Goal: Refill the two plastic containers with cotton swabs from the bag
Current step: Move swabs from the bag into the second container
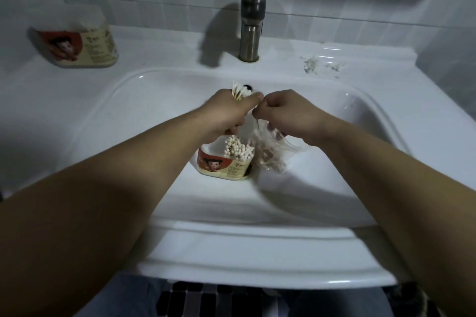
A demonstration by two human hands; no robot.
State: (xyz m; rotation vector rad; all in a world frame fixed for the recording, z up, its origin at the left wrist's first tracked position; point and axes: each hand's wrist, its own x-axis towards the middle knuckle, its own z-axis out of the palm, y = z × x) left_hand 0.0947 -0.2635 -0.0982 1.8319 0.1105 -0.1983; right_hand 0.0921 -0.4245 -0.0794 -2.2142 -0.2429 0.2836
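My left hand point(229, 113) is closed around a bundle of cotton swabs point(238, 90), whose white tips stick out above my fist. Beneath it, in the sink basin, stands an open plastic container point(224, 166) with a red cartoon label, packed with upright swabs. My right hand point(286, 113) pinches the top of a clear plastic bag point(273, 154) that hangs down beside the container's right side. A second container point(77, 38) with the same label, lid on, sits on the counter at the far left.
The white sink basin point(334, 116) surrounds both hands. A dark metal faucet point(251, 20) rises behind it at the middle. White scraps point(311, 64) lie on the counter at the back right. Tiled walls close in behind and on the right.
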